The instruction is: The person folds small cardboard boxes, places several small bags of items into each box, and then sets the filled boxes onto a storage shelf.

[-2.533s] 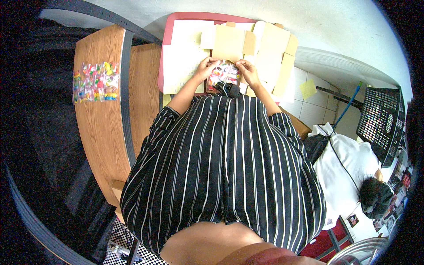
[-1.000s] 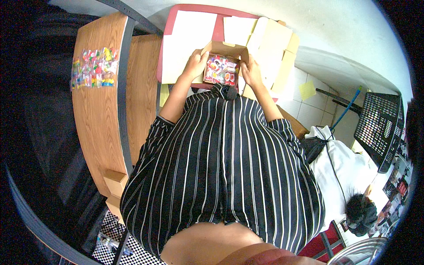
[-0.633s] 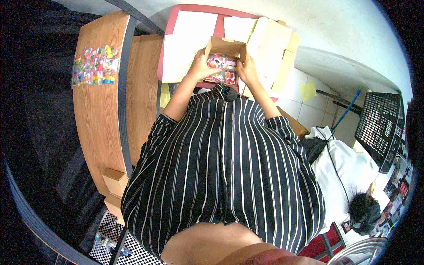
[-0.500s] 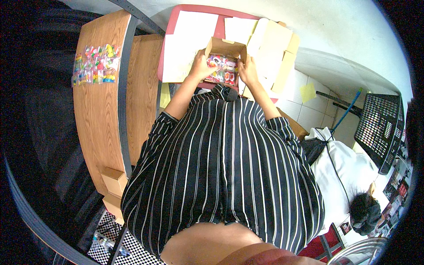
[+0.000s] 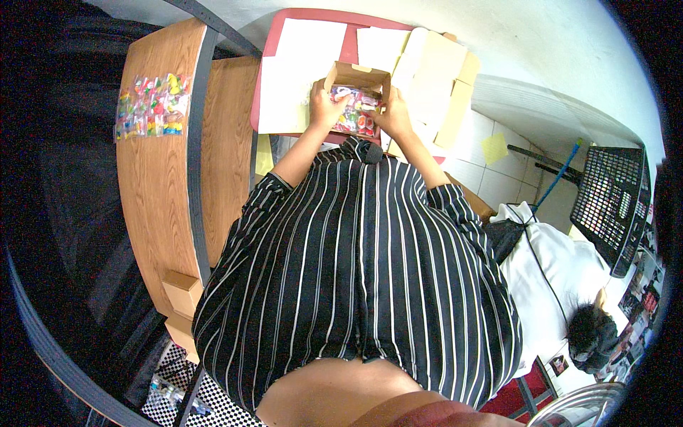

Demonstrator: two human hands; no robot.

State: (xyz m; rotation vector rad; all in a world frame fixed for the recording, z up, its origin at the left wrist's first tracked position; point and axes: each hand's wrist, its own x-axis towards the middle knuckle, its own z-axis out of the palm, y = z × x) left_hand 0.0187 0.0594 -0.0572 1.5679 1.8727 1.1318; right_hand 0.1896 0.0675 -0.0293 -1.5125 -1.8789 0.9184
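Note:
An open brown cardboard box stands between my hands, its back wall raised. Inside it lie small clear packets with red, white and multicoloured pieces, too small to name for certain. My left hand grips the left side of the box, with the thumb over the inside. On the opposite side, my right hand is closed on the right wall, and its thumb reaches in over the packets. The outer fingers of both hands are partly hidden behind the walls.
Beneath the box is a red-rimmed table with white sheets and flattened tan card. At left, a wood-patterned surface carries more colourful clear packets and small cardboard boxes. A black perforated crate stands at right.
Both thumbs have moved further in over the packets, and my right hand has shifted slightly left along the box. The box stays in nearly the same place.

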